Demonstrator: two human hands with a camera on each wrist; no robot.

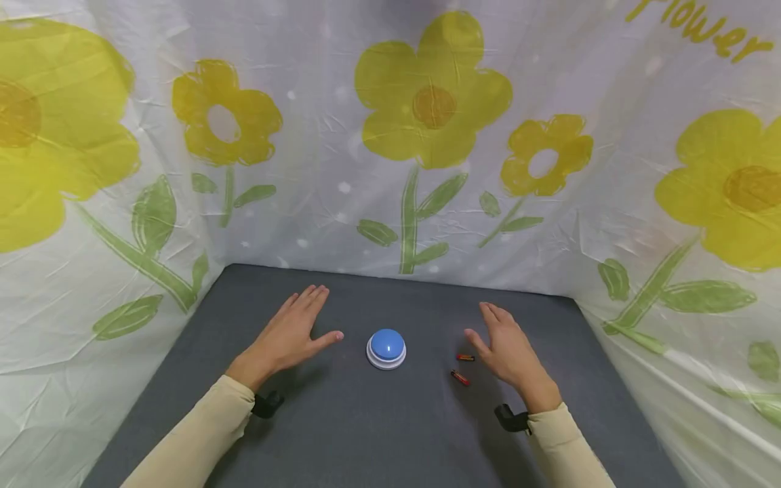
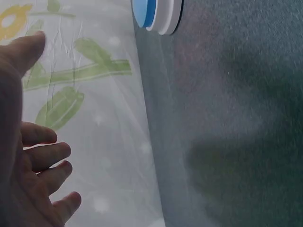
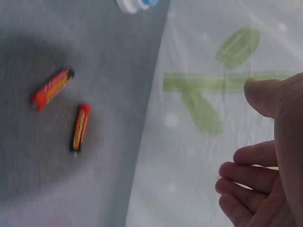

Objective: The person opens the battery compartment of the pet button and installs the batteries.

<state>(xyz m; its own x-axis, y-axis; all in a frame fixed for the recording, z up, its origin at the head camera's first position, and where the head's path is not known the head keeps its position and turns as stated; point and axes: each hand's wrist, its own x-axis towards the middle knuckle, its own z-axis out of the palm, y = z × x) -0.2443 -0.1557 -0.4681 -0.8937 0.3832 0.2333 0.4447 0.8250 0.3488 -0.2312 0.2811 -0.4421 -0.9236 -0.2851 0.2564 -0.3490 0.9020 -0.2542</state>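
Observation:
A round button with a blue dome (image 1: pixel 387 344) and a white base sits at the middle of the dark table. To its left my left hand (image 1: pixel 291 333) hovers with fingers extended and thumb spread toward the button, holding nothing. On the other side my right hand (image 1: pixel 508 349) is held over the table, its fingers extended and thumb apart, also holding nothing. Two small red-and-black batteries lie just left of the right hand: one (image 3: pixel 81 127) nearer the back, the other (image 3: pixel 52 88) closer to the front. Part of the button (image 2: pixel 161 14) shows at the top of the left wrist view.
The dark grey table (image 1: pixel 366 434) is bounded at the back and both sides by a white curtain (image 1: pixel 317 203) printed with yellow flowers. Black straps (image 1: pixel 267 405) sit at both wrists, below light beige sleeves (image 1: pixel 195 434).

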